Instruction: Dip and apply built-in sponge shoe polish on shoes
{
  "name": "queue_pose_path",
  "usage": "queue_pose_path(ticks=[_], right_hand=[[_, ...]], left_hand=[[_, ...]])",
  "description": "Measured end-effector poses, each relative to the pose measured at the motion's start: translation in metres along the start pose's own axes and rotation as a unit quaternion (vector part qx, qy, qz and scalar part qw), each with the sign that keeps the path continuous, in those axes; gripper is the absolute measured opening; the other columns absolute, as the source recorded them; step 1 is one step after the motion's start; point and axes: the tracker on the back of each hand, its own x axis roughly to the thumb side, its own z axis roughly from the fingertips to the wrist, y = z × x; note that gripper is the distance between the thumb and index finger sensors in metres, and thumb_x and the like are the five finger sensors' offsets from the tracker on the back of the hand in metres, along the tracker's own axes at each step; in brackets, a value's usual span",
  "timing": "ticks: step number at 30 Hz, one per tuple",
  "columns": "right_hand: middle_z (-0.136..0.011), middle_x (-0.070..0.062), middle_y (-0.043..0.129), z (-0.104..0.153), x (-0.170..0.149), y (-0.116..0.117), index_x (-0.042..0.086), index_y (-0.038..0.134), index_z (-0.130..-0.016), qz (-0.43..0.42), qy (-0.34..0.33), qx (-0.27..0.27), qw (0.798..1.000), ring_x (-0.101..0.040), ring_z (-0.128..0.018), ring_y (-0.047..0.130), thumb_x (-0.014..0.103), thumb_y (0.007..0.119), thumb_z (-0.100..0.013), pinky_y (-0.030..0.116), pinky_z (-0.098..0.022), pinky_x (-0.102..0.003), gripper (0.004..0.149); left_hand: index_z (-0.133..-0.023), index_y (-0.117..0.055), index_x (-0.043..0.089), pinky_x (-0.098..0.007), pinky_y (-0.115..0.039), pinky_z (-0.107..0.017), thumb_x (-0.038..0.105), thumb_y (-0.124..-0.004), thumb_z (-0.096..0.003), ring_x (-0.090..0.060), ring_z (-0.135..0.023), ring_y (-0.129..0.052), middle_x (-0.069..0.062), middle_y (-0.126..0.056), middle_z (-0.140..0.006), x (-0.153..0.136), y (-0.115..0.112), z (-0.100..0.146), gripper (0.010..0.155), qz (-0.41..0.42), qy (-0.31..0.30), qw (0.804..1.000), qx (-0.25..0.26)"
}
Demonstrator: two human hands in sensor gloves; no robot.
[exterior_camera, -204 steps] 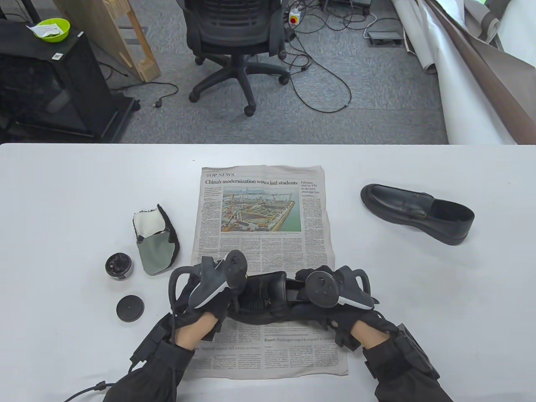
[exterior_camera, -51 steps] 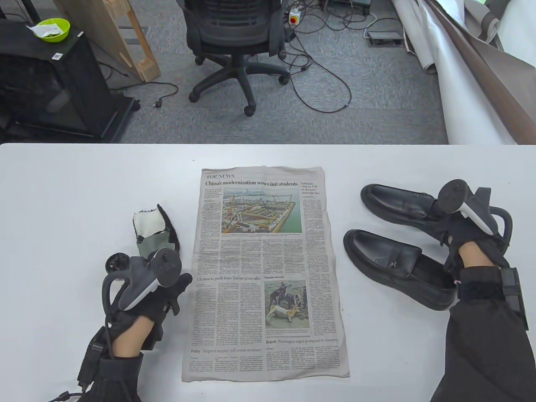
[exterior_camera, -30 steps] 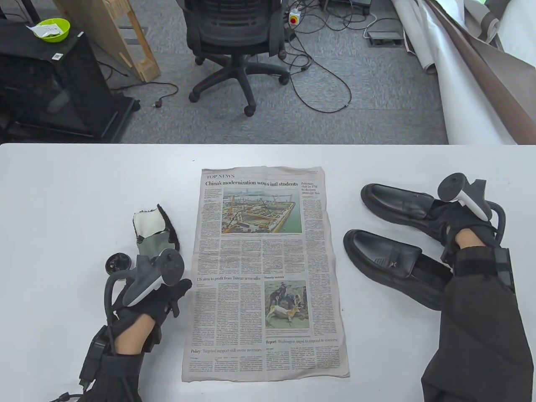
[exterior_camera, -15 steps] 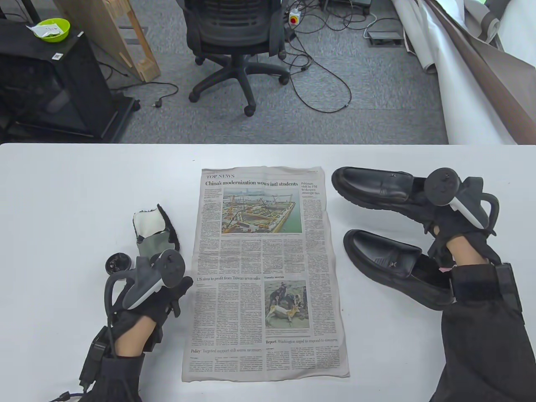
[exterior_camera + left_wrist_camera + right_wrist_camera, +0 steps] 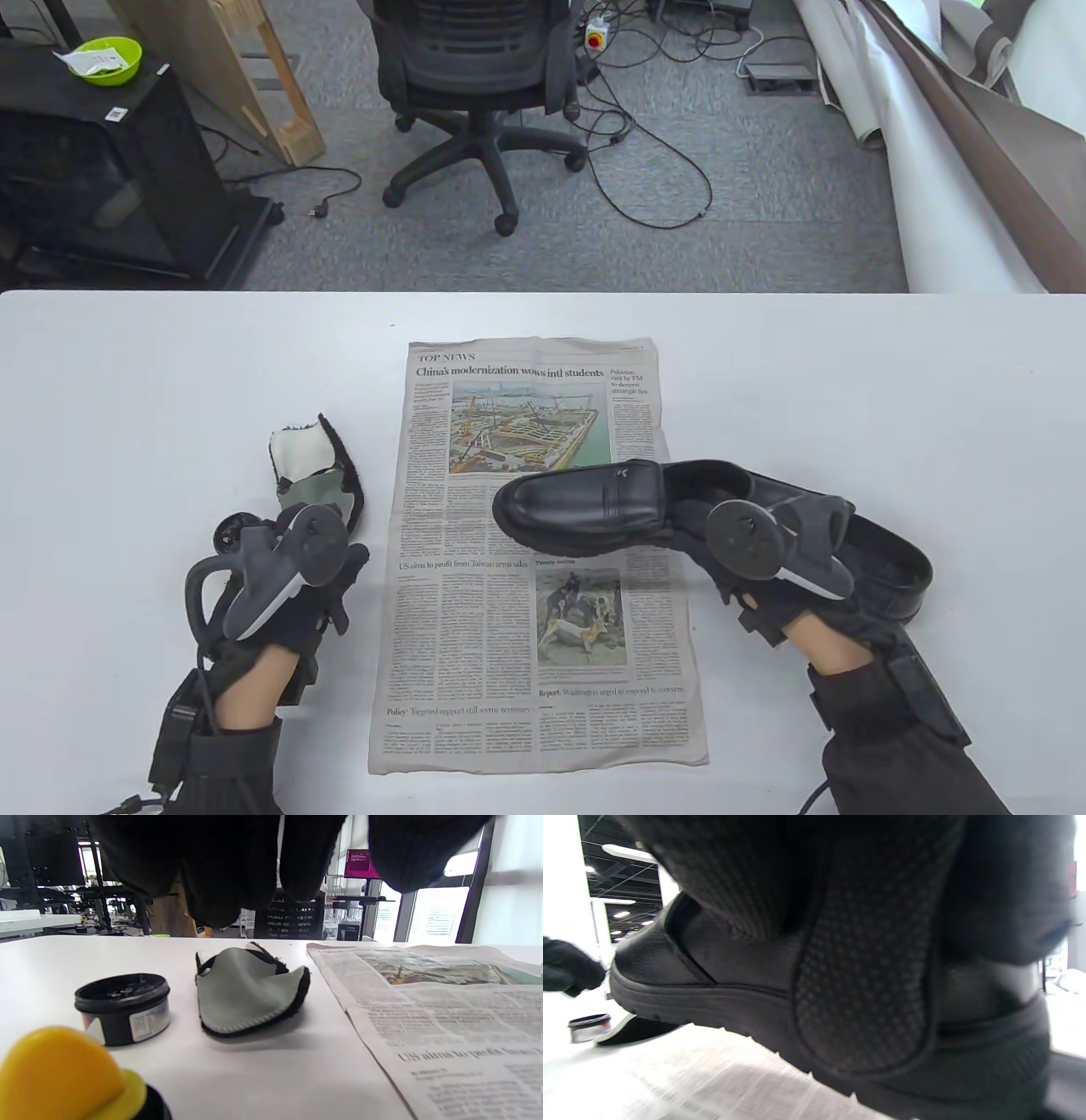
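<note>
The right hand [image 5: 755,569] has carried a shoe [image 5: 585,505] left over the newspaper [image 5: 475,611], "TOP NEWS", gripping it; left hand [image 5: 288,607] seemingly relaxed.

A newspaper [image 5: 534,594] is spread mid-table [image 5: 127,382]. Left of it a cloth [image 5: 314,484] is laid, with a tin [image 5: 227,533] nearer and further left. A shoe [image 5: 585,505] is held over the paper's right side; a second shoe [image 5: 891,569] is set right of it.
</note>
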Motion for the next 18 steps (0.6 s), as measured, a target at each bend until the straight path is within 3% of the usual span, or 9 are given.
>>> queue_pose_path(ticks=[3, 8, 18], right_hand=[[-0.052, -0.002, 0.111, 0.008, 0.018, 0.019, 0.022, 0.099, -0.069, -0.011, -0.025, 0.018, 0.999, -0.006, -0.015, 0.120, 0.045, 0.091, -0.035, 0.101, -0.022, -0.030, 0.042], [-0.051, -0.001, 0.111, 0.014, 0.048, 0.040, 0.021, 0.099, -0.069, -0.001, -0.060, 0.039, 0.997, -0.004, -0.013, 0.120, 0.045, 0.090, -0.035, 0.101, -0.020, -0.030, 0.042], [-0.050, -0.002, 0.111, 0.022, 0.070, 0.054, 0.020, 0.099, -0.068, 0.013, -0.072, 0.039, 0.997, -0.004, -0.012, 0.120, 0.045, 0.089, -0.036, 0.100, -0.018, -0.029, 0.043]], left_hand=[[-0.099, -0.070, 0.027, -0.054, -0.071, -0.070, 0.058, -0.078, -0.0446, -0.031, -0.093, -0.084, -0.010, -0.074, -0.107, -0.004, 0.003, 0.001, 0.064, 0.007, 0.011, 1.000, 0.021], [-0.099, -0.070, 0.027, -0.054, -0.071, -0.070, 0.058, -0.079, -0.0446, -0.031, -0.093, -0.085, -0.009, -0.074, -0.106, -0.005, 0.000, -0.001, 0.063, -0.003, 0.018, 1.000, 0.015], [-0.099, -0.070, 0.027, -0.054, -0.071, -0.070, 0.058, -0.078, -0.0448, -0.031, -0.093, -0.084, -0.010, -0.074, -0.107, -0.010, -0.006, -0.007, 0.063, -0.009, 0.023, 1.000, -0.002]])
